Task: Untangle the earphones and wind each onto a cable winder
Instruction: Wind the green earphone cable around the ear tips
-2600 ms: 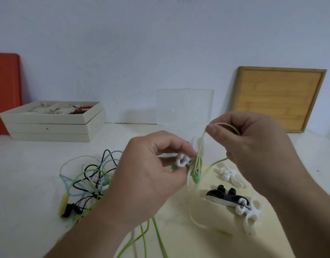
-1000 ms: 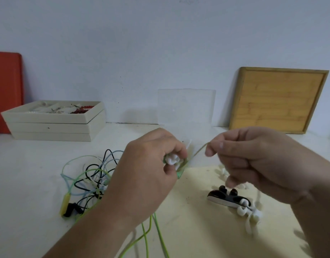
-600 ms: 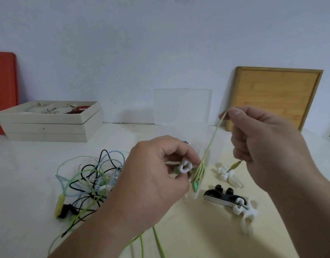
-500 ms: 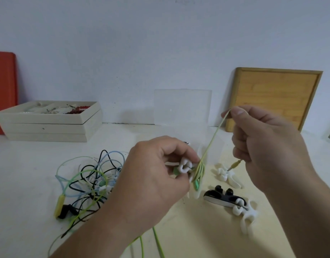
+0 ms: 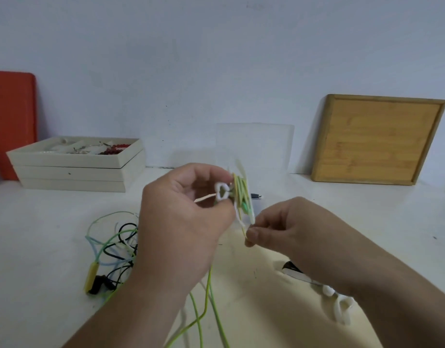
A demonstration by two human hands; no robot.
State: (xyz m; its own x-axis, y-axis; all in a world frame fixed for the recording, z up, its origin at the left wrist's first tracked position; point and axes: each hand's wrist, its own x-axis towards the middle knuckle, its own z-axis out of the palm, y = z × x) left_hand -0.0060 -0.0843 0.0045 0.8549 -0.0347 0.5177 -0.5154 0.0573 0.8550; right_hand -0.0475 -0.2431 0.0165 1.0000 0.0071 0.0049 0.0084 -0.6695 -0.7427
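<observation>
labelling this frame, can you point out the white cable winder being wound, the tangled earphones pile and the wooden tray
white cable winder [image 5: 222, 192], head view, on its looped white end beside the left thumb
tangled earphones pile [image 5: 113, 247], head view, on the crossed cables on the table
wooden tray [image 5: 377, 139], head view, on its flat bamboo panel

Left hand [image 5: 183, 222] raised above the table [image 5: 40, 247], pinching a white cable winder [image 5: 222, 193] already wrapped with several turns of yellow-green earphone cable [image 5: 241, 190]. Right hand [image 5: 291, 229] just below and beside it, pinching that cable's loose end between thumb and forefinger. Tangle of black, blue and green earphones [image 5: 111, 249] lying to the left; more white winders [image 5: 340, 306] partly hidden under the right forearm.
</observation>
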